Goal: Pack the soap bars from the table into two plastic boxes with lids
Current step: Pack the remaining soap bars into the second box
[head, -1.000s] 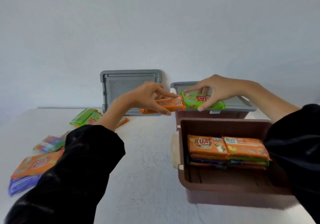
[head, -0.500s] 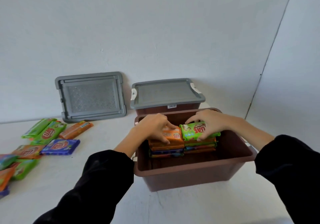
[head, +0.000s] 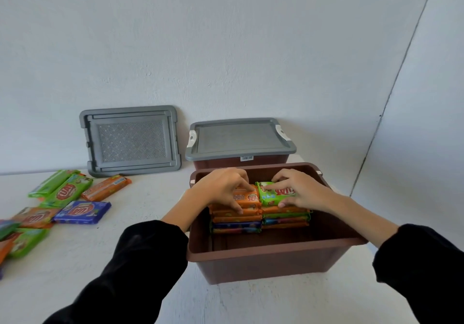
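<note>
An open brown plastic box [head: 273, 256] stands in front of me with two stacks of soap bars against its far wall. My left hand [head: 222, 189] grips an orange soap bar [head: 247, 197] on top of the left stack. My right hand [head: 298, 189] grips a green soap bar [head: 273, 194] on top of the right stack. Behind it stands a second brown box [head: 241, 161] closed with a grey lid [head: 239, 136]. A loose grey lid [head: 130, 140] leans against the wall.
Several loose soap bars lie on the white table at the left: green [head: 66, 189], orange [head: 106, 188], blue [head: 82, 212] and more at the left edge. A wall corner runs down at the right. The near part of the open box holds no bars.
Both hands carried the orange and green bars from above the table down into the open box and set them on the two stacks. My view swung right.
</note>
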`<state>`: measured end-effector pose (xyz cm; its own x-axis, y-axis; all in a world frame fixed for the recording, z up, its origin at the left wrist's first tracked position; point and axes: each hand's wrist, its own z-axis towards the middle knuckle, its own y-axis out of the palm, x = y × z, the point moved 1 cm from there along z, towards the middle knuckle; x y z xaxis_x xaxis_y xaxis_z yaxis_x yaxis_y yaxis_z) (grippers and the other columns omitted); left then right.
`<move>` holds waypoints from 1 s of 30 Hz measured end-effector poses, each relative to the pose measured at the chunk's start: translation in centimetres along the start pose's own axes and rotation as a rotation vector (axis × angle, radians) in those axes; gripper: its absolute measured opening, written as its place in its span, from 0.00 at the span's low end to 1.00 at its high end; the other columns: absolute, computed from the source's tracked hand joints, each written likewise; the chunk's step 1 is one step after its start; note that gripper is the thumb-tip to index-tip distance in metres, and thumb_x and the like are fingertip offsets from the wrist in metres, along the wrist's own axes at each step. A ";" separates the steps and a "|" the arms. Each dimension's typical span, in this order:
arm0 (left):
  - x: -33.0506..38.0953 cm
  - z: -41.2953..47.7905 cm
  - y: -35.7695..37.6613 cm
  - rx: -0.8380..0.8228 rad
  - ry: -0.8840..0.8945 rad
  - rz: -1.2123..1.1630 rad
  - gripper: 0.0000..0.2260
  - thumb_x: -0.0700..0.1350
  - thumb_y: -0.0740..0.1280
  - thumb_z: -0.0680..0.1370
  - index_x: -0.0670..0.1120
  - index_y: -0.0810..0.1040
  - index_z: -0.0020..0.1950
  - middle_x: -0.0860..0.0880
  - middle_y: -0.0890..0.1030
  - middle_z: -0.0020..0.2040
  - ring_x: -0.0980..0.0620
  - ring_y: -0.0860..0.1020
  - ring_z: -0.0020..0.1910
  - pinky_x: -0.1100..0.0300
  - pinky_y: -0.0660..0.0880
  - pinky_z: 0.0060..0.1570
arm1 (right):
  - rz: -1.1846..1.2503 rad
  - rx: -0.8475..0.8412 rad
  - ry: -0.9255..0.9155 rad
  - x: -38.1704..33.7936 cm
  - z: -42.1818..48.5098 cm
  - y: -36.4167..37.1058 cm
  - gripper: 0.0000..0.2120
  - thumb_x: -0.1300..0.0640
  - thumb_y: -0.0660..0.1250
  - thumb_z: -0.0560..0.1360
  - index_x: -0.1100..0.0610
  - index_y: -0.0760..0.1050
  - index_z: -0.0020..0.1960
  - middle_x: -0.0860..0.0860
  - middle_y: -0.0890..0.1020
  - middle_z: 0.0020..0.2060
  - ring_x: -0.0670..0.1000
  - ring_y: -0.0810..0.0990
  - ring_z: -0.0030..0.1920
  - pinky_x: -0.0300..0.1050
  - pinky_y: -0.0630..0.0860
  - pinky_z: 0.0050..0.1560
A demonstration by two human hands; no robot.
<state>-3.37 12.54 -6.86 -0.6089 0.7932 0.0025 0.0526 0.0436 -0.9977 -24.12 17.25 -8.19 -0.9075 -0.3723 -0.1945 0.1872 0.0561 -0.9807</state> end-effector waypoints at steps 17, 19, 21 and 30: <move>-12.8 -19.8 -2.7 0.608 -0.524 -0.411 0.11 0.43 0.69 0.74 0.44 0.81 0.56 0.45 0.81 0.49 0.50 0.80 0.47 0.54 0.78 0.52 | 0.195 0.101 -0.447 -20.5 16.6 -2.4 0.22 0.51 0.67 0.75 0.51 0.70 0.68 0.55 0.77 0.57 0.52 0.75 0.57 0.42 0.69 0.52; -14.6 -24.2 -2.0 0.644 -0.656 -0.398 0.12 0.43 0.70 0.73 0.45 0.81 0.56 0.45 0.81 0.49 0.50 0.80 0.49 0.57 0.77 0.52 | 0.197 0.057 -0.488 -24.4 19.5 -0.9 0.22 0.51 0.67 0.75 0.51 0.70 0.68 0.56 0.76 0.57 0.53 0.75 0.58 0.41 0.67 0.51; -16.1 -28.6 -0.9 0.636 -0.807 -0.406 0.13 0.44 0.70 0.73 0.47 0.80 0.58 0.48 0.79 0.52 0.52 0.77 0.52 0.61 0.73 0.51 | 0.199 0.012 -0.506 -28.0 22.1 1.0 0.23 0.53 0.68 0.74 0.52 0.70 0.68 0.58 0.76 0.57 0.56 0.74 0.59 0.43 0.67 0.52; -21.6 -41.3 7.8 0.201 -1.190 -0.554 0.31 0.42 0.74 0.70 0.54 0.67 0.70 0.50 0.68 0.70 0.49 0.64 0.69 0.54 0.60 0.68 | -0.015 -0.261 -0.487 -36.6 28.7 10.7 0.29 0.46 0.63 0.75 0.46 0.57 0.74 0.61 0.65 0.69 0.60 0.63 0.69 0.50 0.64 0.65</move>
<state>42.86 20.79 -11.87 -0.8341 -0.3172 0.4512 -0.4801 0.0150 -0.8771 21.91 4.88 -11.03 -0.6187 -0.7570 -0.2100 0.0196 0.2524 -0.9674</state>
